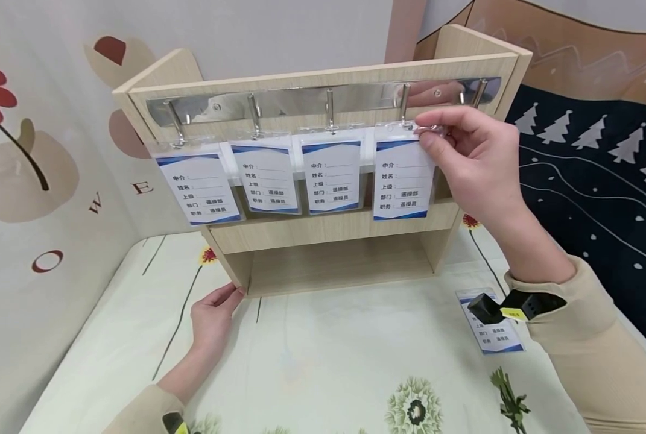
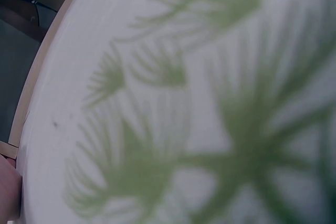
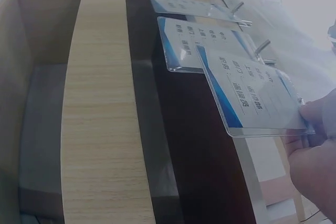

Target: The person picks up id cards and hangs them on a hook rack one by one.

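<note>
Pinching the fourth badge's [image 1: 403, 179] top edge, right hand [image 1: 475, 163].

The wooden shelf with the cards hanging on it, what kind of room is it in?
Probably a staged work corner, not a real office. The light wooden shelf stands on a flower-printed cloth, with drawn flowers on the wall. The right hand pinches a clear-sleeved badge card at a metal hook.

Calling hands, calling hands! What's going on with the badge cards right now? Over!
Right hand pinches the fourth card at its hook. Left hand rests against the wooden rack. One spare card lies on the table. Fifth hook free.
</note>
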### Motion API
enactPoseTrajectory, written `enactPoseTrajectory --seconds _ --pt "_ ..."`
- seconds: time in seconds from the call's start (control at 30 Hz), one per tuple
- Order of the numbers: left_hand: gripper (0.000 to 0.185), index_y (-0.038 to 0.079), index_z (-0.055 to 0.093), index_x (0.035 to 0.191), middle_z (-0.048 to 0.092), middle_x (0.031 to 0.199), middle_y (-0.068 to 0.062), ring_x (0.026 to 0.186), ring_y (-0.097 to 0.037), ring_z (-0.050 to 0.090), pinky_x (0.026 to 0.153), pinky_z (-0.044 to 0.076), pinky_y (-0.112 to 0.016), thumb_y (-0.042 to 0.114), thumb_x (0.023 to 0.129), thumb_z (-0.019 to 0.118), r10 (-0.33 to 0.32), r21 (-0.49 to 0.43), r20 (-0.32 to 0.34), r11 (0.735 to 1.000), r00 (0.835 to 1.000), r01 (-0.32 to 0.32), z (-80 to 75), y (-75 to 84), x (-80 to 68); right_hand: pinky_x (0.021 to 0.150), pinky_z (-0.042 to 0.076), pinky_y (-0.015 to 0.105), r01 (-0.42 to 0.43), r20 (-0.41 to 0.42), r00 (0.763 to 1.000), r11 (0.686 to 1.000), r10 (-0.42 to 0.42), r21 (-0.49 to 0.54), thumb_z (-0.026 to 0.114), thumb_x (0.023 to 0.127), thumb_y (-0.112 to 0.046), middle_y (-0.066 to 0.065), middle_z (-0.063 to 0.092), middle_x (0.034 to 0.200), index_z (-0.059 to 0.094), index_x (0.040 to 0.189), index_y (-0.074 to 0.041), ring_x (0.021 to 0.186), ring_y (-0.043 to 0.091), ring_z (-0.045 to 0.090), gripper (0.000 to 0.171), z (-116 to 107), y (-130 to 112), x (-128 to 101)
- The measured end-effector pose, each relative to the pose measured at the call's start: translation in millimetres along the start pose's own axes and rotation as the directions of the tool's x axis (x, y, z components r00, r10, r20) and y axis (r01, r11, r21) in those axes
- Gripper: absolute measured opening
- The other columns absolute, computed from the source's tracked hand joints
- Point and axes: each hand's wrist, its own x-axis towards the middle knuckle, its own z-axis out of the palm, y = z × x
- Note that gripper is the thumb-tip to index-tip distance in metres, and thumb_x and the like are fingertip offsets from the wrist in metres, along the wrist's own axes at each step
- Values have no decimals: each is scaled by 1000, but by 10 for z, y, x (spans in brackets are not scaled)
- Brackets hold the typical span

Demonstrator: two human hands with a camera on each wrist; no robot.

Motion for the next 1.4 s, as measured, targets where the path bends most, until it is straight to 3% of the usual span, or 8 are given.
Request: enactPoseTrajectory --seconds 0.2,0.3,0.63,0.93,1.03,1.23,1.4 --pt "34 -2 71 125 78 107 -3 87 9 66 79 53 -11 16 96 73 1 0 -1 1000 1000 -1 -7 3 7 68 48 18 -133 44 990 990 135 -45 66 98 1 3 74 104 75 114 2 79 16 60 18 -4 -24 37" --pt "35 -3 71 125 78 107 -3 87 9 66 79 53 -11 16 96 73 4 0 -1 1000 1000 -4 -12 2 3 69 48 17 -143 41 989 989 145 -43 65 98 1 5 73 106 74 115 2 81 16 60 19 11 -14 29" --pt "34 -4 71 124 78 101 3 85 9 67 79 53 -11 14 95 74 -2 -23 -10 1000 1000 2 5 -25 15 65 44 20 -40 5 999 997 40 -70 63 97 8 2 73 103 74 111 5 77 16 56 18 94 37 25" --pt "36 -4 70 125 78 104 0 86 9 66 79 53 -11 16 96 74 -2 -18 -3 1000 1000 2 -8 -22 13 76 49 19 26 -34 999 1000 -26 2 60 96 13 -13 66 103 65 107 13 90 15 60 13 123 131 -27" --pt "35 -4 70 125 78 104 1 86 9 66 79 53 -11 15 95 74 -5 -18 -4 1000 1000 5 -3 -21 14 82 52 20 47 -52 998 999 -46 16 59 94 16 -8 65 106 65 109 10 94 17 62 16 123 163 -63" --pt "35 -4 71 124 78 99 5 85 9 66 78 53 -11 15 95 74 0 -16 -10 1000 1000 0 3 -14 13 90 55 22 117 -58 991 987 -124 -114 60 94 14 14 66 112 63 121 10 98 13 62 28 80 171 -165" --pt "35 -4 71 124 78 96 9 85 9 67 78 53 -11 15 95 74 -2 -20 -12 1000 1000 1 8 -20 18 89 54 20 107 -131 983 982 -127 -154 61 92 11 15 68 108 65 122 8 96 10 62 30 62 169 -240"
